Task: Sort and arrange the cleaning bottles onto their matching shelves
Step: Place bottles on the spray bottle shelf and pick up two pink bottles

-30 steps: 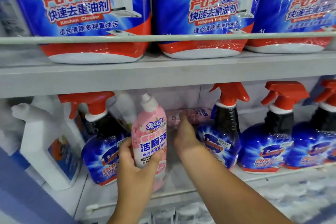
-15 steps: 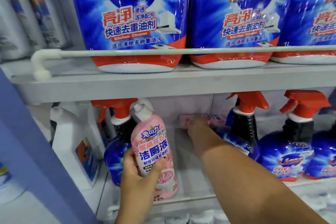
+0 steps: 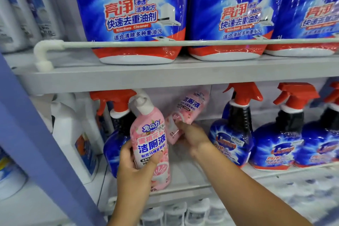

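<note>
Pink plastic fills both grips. The left hand (image 3: pixel 134 172) wraps its fingers and thumb round the lower body of an upright pink bottle (image 3: pixel 150 141) with a white cap, holding it at the front of the lower shelf (image 3: pixel 187 187). Just to its right, the right hand (image 3: pixel 192 137) grips the base end of a second pink bottle (image 3: pixel 187 113), which is tilted with its top leaning back and to the right, deeper into the shelf. Behind the left hand's bottle stands a blue spray bottle (image 3: pixel 113 145) with a red trigger; further left is a white jug (image 3: pixel 73 134). Right of the right hand stand more blue spray bottles (image 3: pixel 233 134). Above both, on the upper shelf (image 3: pixel 128 75), large blue refill pouches (image 3: pixel 132 14) sit behind a white rail (image 3: pixel 165 43).
</note>
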